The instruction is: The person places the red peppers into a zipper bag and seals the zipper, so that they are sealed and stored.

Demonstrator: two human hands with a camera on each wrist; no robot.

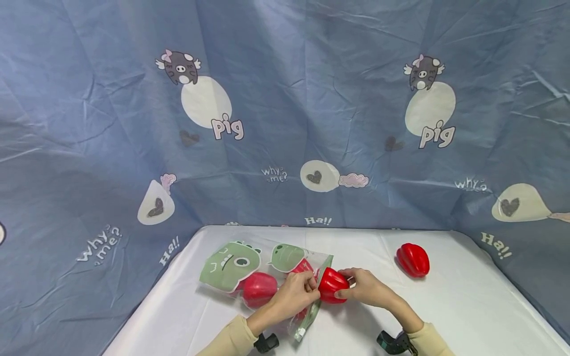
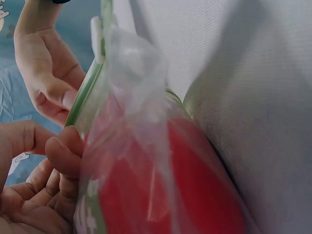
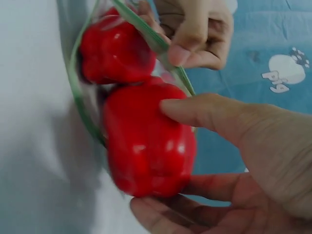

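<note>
A clear zip bag [image 1: 285, 254] with green cartoon dinosaur prints lies on the white table, its green-edged mouth facing right. Inside it sit red bell peppers, one plainly visible at the left [image 1: 260, 289] and another just within the mouth [image 3: 117, 48]. My left hand [image 1: 296, 293] pinches the upper edge of the mouth between thumb and forefinger. With thumb and fingers around it, my right hand [image 1: 367, 288] grips a red bell pepper [image 3: 151, 141] at the opening, its far end between the two green edges. The left wrist view shows red peppers [image 2: 146, 180] through the film.
Another red bell pepper [image 1: 413, 260] lies alone at the right rear of the white table [image 1: 450, 296]. A white zip slider [image 1: 300, 334] sits at the bag's near corner. Behind the table hangs a blue printed cloth [image 1: 285, 123].
</note>
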